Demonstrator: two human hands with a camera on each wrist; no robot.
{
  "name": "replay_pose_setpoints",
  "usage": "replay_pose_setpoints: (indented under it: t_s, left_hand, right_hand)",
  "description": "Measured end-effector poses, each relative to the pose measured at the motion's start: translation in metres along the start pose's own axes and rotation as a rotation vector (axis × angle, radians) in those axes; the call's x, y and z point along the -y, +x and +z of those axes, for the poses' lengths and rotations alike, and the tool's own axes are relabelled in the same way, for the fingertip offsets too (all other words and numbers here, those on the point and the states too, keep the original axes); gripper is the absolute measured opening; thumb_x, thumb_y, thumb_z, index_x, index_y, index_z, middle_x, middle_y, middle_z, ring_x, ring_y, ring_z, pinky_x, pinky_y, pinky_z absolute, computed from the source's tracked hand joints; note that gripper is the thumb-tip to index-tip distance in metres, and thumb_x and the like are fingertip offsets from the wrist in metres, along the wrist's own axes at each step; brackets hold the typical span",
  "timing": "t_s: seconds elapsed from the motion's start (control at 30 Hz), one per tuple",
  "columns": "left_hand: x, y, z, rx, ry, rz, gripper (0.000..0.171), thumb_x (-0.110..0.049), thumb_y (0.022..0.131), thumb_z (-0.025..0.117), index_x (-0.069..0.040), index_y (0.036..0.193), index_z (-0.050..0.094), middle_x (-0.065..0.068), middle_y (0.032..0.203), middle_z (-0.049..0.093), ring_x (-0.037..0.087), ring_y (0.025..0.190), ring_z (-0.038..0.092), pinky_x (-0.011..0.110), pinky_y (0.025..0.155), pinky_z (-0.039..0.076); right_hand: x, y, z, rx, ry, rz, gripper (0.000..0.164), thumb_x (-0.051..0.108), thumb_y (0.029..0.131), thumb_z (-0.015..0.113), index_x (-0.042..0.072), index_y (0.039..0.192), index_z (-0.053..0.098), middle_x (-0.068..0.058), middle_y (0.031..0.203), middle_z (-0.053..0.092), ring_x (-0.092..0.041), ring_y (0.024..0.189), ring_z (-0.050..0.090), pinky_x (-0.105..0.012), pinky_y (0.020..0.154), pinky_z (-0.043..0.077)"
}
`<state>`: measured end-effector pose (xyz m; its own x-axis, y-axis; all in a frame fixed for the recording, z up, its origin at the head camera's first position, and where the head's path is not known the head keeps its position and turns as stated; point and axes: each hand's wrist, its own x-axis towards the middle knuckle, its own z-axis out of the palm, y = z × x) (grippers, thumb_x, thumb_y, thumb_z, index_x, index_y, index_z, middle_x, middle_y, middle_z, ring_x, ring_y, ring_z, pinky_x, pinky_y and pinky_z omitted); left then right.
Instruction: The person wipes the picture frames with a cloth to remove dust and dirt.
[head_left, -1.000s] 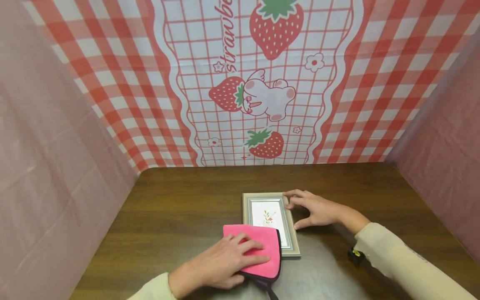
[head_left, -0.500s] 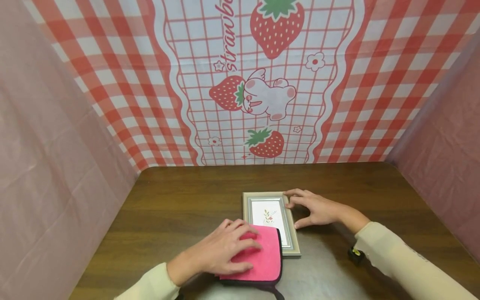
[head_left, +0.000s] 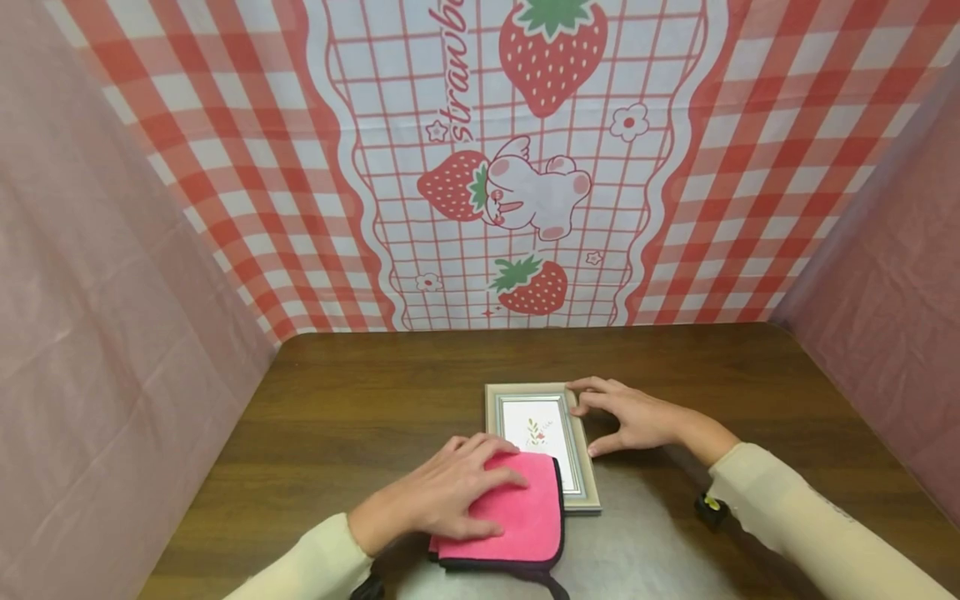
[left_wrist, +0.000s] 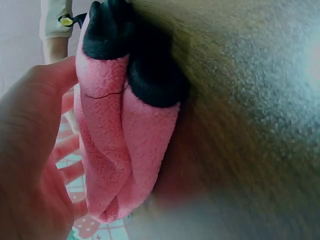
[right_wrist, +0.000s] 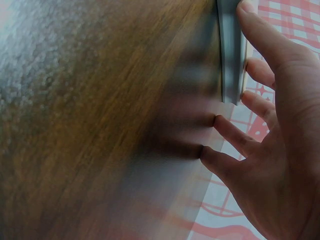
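Observation:
A folded pink plush cloth (head_left: 525, 521) with black edging lies over the lower left part of a picture frame (head_left: 492, 417). My left hand (head_left: 450, 492) rests on top of the cloth with fingers spread and slightly bent. In the left wrist view the thumb touches the upper face of the cloth (left_wrist: 107, 135), whose folded layers show from the side. My right hand (head_left: 633, 417) rests its fingertips and thumb along the frame's right border. In the right wrist view the thumb meets the frame's side (right_wrist: 231, 55), and two fingertips touch the table. The frame's lower left corner is hidden.
The brown wooden table (head_left: 360, 400) stretches around the frame on all sides. A red-and-white strawberry cloth (head_left: 525, 167) hangs behind it, with pinkish drapes (head_left: 112, 275) at either side. A black band (head_left: 711, 510) with a yellow piece sits at the right wrist.
My left hand has shifted left and slightly away from me over the cloth, which now lies squarer, its lower left part uncovered. The right hand and the frame have stayed put.

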<state>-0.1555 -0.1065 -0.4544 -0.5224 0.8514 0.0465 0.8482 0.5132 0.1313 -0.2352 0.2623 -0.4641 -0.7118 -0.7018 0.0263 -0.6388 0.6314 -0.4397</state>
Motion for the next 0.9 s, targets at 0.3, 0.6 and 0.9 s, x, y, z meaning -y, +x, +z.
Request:
replay_pose_setpoints:
  t_s: [0.3,0.6,0.9]
  left_hand:
    - [-0.004,0.007,0.008,0.005,0.052,-0.052,0.051,-0.058,0.096,0.085,-0.042,0.143,0.07,-0.002,0.149,0.062,0.014,0.128,0.055,0.021,0.093,0.042]
    - [-0.006,0.007,0.011,-0.017,0.094,-0.042,0.05,-0.061,0.097,0.082,-0.041,0.142,0.072,-0.002,0.143,0.064,0.014,0.123,0.056,0.019,0.088,0.04]
    - [-0.012,0.015,0.016,-0.037,0.171,-0.032,0.047,-0.064,0.1,0.077,-0.042,0.142,0.072,-0.004,0.138,0.066,0.013,0.121,0.058,0.02,0.084,0.04]
  right_hand:
    - [0.0,0.001,0.0,0.001,-0.001,0.002,0.048,0.05,0.092,0.092,0.024,0.129,0.073,-0.02,0.168,0.054,-0.046,0.144,0.058,-0.069,0.11,0.054]
    - [0.001,0.001,0.001,-0.003,0.003,-0.011,0.048,0.049,0.093,0.091,0.022,0.129,0.073,-0.022,0.168,0.054,-0.047,0.145,0.058,-0.069,0.109,0.054]
    - [0.001,-0.001,0.001,-0.003,0.014,0.001,0.048,0.048,0.093,0.091,0.022,0.129,0.073,-0.022,0.168,0.053,-0.047,0.145,0.057,-0.07,0.109,0.053]
